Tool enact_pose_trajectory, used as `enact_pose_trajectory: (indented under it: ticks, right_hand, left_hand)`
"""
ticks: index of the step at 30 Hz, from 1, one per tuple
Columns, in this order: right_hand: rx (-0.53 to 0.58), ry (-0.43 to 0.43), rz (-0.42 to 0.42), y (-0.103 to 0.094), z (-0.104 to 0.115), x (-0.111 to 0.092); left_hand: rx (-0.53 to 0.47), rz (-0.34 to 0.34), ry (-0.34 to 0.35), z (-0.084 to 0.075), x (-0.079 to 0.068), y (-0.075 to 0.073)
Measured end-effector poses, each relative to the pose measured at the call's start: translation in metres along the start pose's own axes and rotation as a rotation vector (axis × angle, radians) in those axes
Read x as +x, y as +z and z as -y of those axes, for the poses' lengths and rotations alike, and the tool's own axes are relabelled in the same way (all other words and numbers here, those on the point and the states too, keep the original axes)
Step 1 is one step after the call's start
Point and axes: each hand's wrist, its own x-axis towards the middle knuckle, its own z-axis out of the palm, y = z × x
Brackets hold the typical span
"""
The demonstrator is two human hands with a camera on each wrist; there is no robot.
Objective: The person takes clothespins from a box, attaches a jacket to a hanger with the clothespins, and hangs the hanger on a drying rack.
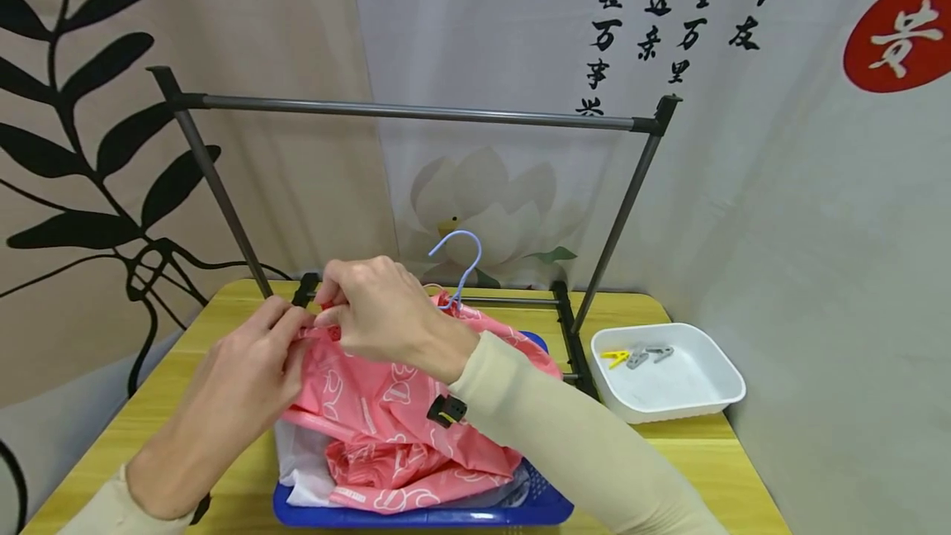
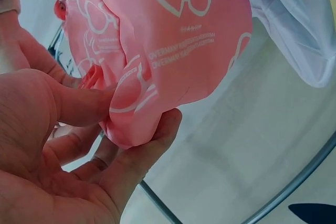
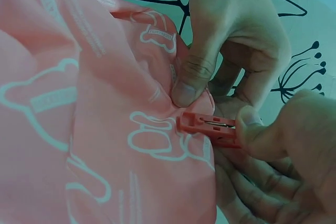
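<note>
A glossy pink cloth with white printed outlines (image 1: pixel 401 399) drapes over a blue basket (image 1: pixel 423 516). My left hand (image 1: pixel 238 378) pinches the cloth's left edge between thumb and fingers, as the left wrist view shows closely. Right beside it, my right hand (image 1: pixel 394 312) holds a red clothespin (image 3: pixel 207 124) by its tail end. In the right wrist view the clothespin's front lies over the cloth's edge, just below the left thumb. A lilac hanger hook (image 1: pixel 475 258) sticks up at the cloth's top; the rest of the hanger is hidden.
A grey metal rack (image 1: pixel 423 112) stands behind the basket on the yellow wooden table (image 1: pixel 698 452). To the right, a white tray (image 1: pixel 669 403) holds yellow and grey clothespins (image 1: pixel 637 357). White cloth (image 1: pixel 300 456) lies under the pink one. A printed curtain hangs behind.
</note>
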Motion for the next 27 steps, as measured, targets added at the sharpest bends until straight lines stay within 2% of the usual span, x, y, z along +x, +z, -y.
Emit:
enact_pose_trajectory:
  ticks: [6, 13, 22, 27]
  right_hand:
    - [0.011, 0.022, 0.022, 0.001, 0.002, -0.002]
    - [0.017, 0.027, 0.008, 0.005, 0.003, -0.008]
    - [-0.021, 0.012, -0.022, 0.007, 0.004, -0.011]
    - [-0.021, -0.005, -0.034, 0.008, 0.003, -0.014]
  left_hand:
    - [0.007, 0.021, -0.015, -0.002, 0.0, 0.0]
    - [0.025, 0.04, -0.022, -0.004, 0.0, -0.001]
    - [0.118, 0.116, -0.08, -0.012, 0.003, -0.007]
    - [0.15, 0.108, -0.097, -0.016, 0.004, -0.009]
